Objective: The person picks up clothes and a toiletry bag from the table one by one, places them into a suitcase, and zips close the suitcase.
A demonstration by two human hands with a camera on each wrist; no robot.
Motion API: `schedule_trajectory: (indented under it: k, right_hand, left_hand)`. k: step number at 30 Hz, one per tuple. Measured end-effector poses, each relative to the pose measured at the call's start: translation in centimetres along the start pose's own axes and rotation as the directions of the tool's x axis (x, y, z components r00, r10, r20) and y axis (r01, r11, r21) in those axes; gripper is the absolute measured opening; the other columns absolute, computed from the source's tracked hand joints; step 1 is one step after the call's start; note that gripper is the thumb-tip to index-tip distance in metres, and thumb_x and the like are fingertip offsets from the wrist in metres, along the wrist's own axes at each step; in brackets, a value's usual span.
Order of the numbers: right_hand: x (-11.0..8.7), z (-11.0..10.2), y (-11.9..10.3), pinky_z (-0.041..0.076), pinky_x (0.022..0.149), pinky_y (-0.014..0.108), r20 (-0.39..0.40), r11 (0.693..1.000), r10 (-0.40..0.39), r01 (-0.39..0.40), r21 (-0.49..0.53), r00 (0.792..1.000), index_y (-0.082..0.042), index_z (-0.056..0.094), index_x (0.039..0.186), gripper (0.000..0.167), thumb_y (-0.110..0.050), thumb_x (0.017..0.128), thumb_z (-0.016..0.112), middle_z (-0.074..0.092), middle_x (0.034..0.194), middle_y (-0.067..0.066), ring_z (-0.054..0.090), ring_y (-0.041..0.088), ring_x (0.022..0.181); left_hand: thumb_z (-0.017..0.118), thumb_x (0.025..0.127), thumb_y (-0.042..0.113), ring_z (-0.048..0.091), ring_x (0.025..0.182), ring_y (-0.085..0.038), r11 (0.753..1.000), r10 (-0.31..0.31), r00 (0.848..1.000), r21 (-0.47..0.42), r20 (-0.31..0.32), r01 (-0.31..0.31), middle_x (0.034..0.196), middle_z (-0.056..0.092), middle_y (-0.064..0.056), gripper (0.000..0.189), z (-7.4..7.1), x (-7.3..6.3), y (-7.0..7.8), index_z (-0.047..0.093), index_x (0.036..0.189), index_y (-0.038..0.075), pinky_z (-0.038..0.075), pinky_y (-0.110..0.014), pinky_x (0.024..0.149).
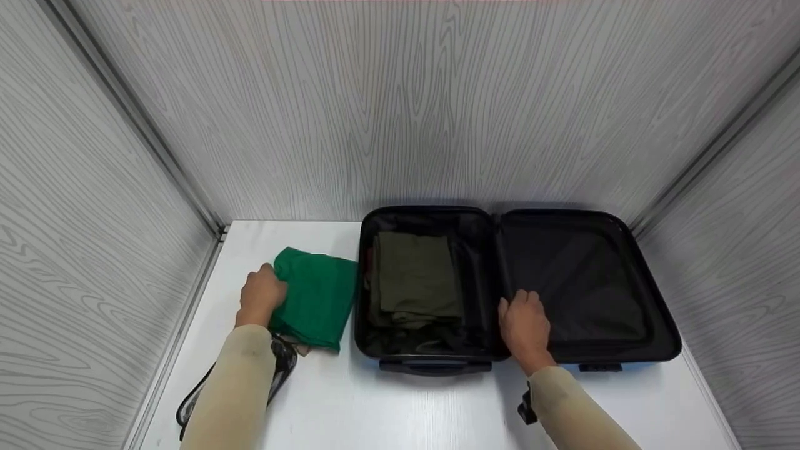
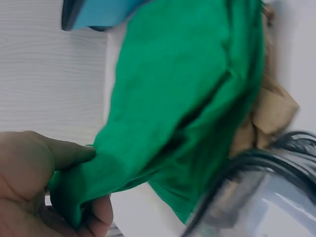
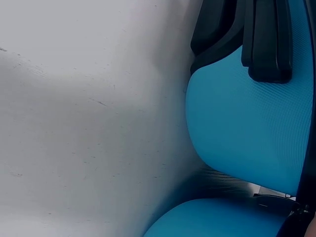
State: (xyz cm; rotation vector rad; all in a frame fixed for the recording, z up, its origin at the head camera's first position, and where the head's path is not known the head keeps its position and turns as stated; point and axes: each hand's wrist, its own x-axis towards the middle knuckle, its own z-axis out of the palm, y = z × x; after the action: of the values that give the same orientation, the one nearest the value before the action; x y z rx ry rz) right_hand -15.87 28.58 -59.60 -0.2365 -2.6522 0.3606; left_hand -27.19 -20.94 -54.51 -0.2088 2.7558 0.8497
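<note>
one left hand pinches one green cloth just beside one open suitcase holding one olive stack — one right hand at its two halves' seam, grasping or not i cannot tell.

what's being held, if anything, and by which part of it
The left hand pinches the green cloth by its left edge. The right hand is at the suitcase's middle; whether it grips there can't be told.

Green cloth — matt, suitcase shell — plastic
</note>
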Motion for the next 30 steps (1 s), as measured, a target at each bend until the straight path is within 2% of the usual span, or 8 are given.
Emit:
schedule_trajectory:
  k: [5, 9, 13, 19, 22, 26, 30]
  right_hand:
    - [0.0, 0.0, 0.0, 0.057, 0.060, 0.057, 0.018, 1.000, 0.016, -0.016, -0.005, 1.000, 0.010, 0.060, 0.101, 0.032, -0.022, 0.105, 0.065, 0.057, 0.091, 0.025, 0.062, 0.043, 0.074]
    - [-0.1, 0.1, 0.0, 0.056, 0.061, 0.058, 0.019, 1.000, 0.022, -0.023, 0.009, 1.000, 0.009, 0.060, 0.101, 0.032, -0.022, 0.105, 0.065, 0.056, 0.090, 0.025, 0.061, 0.043, 0.074]
    - [-0.2, 0.1, -0.1, 0.056, 0.059, 0.058, -0.003, 1.000, 0.016, -0.016, 0.012, 1.000, 0.009, 0.060, 0.099, 0.032, -0.021, 0.104, 0.067, 0.056, 0.089, 0.025, 0.061, 0.043, 0.072]
    - [-0.2, 0.4, 0.0, 0.056, 0.055, 0.054, -0.042, 1.000, -0.029, 0.029, -0.006, 0.999, 0.008, 0.059, 0.094, 0.031, -0.020, 0.103, 0.069, 0.054, 0.084, 0.023, 0.059, 0.039, 0.066]
    - [-0.2, 0.6, 0.1, 0.055, 0.052, 0.052, -0.078, 0.998, -0.057, 0.056, -0.018, 0.995, 0.008, 0.059, 0.091, 0.031, -0.018, 0.101, 0.072, 0.053, 0.081, 0.022, 0.058, 0.037, 0.063]
    - [-0.1, 0.5, 0.1, 0.056, 0.052, 0.053, -0.093, 0.998, -0.059, 0.058, -0.015, 0.994, 0.008, 0.059, 0.091, 0.030, -0.017, 0.101, 0.073, 0.053, 0.082, 0.022, 0.058, 0.038, 0.063]
    - [-0.1, 0.5, 0.1, 0.056, 0.054, 0.054, -0.076, 0.999, -0.044, 0.044, -0.007, 0.996, 0.008, 0.059, 0.092, 0.029, -0.017, 0.102, 0.071, 0.054, 0.083, 0.023, 0.058, 0.039, 0.065]
  left_hand:
    - [0.043, 0.110, 0.022, 0.036, 0.147, -0.058, 0.998, 0.011, 0.997, -0.065, 0.078, -0.006, 0.159, 0.031, -0.044, 0.069, -0.4, 0.1, 1.0, 0.017, 0.159, -0.018, 0.034, -0.065, 0.119]
    - [0.038, 0.111, 0.024, 0.027, 0.151, -0.058, 0.993, -0.024, 0.992, -0.109, 0.125, 0.038, 0.163, 0.020, -0.044, 0.072, -0.7, 0.0, 0.9, 0.006, 0.160, -0.019, 0.028, -0.065, 0.123]
    - [0.037, 0.111, 0.023, 0.026, 0.152, -0.057, 0.991, -0.054, 0.986, -0.114, 0.155, 0.072, 0.163, 0.018, -0.045, 0.071, -0.5, 0.2, -0.2, 0.005, 0.160, -0.019, 0.028, -0.065, 0.123]
    - [0.029, 0.106, 0.017, 0.032, 0.147, -0.058, 0.990, -0.097, 0.981, -0.087, 0.169, 0.113, 0.158, 0.024, -0.048, 0.069, 0.5, 0.4, -3.2, 0.005, 0.157, -0.024, 0.031, -0.064, 0.122]
    - [0.026, 0.103, 0.016, 0.034, 0.147, -0.058, 0.988, -0.123, 0.976, -0.069, 0.179, 0.137, 0.157, 0.025, -0.049, 0.070, 1.1, 0.2, -4.2, 0.002, 0.156, -0.024, 0.031, -0.065, 0.121]
    - [0.026, 0.105, 0.017, 0.034, 0.146, -0.057, 0.986, -0.149, 0.969, -0.050, 0.195, 0.162, 0.157, 0.026, -0.048, 0.071, 1.4, 0.1, -4.4, 0.000, 0.158, -0.022, 0.031, -0.067, 0.120]
    - [0.031, 0.106, 0.016, 0.037, 0.144, -0.058, 0.987, -0.151, 0.971, -0.033, 0.186, 0.159, 0.156, 0.029, -0.048, 0.069, 1.4, 0.2, -4.0, 0.005, 0.159, -0.020, 0.034, -0.068, 0.118]
